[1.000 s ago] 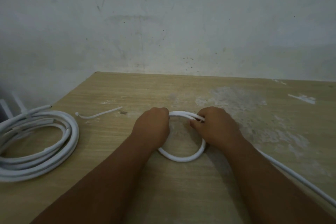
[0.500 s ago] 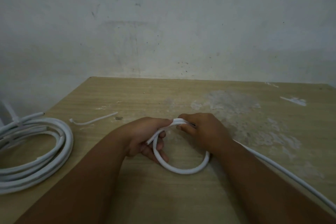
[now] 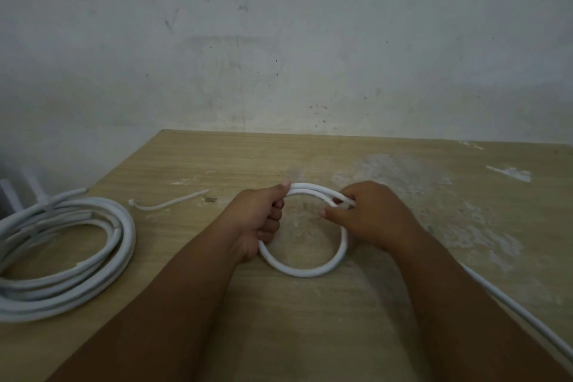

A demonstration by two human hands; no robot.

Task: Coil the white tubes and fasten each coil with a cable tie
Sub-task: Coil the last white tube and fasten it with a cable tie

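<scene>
A small loop of white tube (image 3: 305,270) stands between my hands at the table's middle. My left hand (image 3: 259,219) grips the loop's left side, fingers curled round it. On the upper right of the loop, my right hand (image 3: 369,217) pinches two strands together. The tube's free length (image 3: 521,316) trails from under my right forearm toward the lower right corner. A white cable tie (image 3: 169,202) lies flat on the table, left of my left hand.
A large coil of white tubes (image 3: 68,257) lies at the table's left edge, partly out of frame. The wooden table (image 3: 310,335) ends at a grey wall behind. Pale plaster smears mark the surface at the right.
The loop has widened and stands more upright. My left hand shifted its grip up the loop's left side, and my right hand moved right along the top strands.
</scene>
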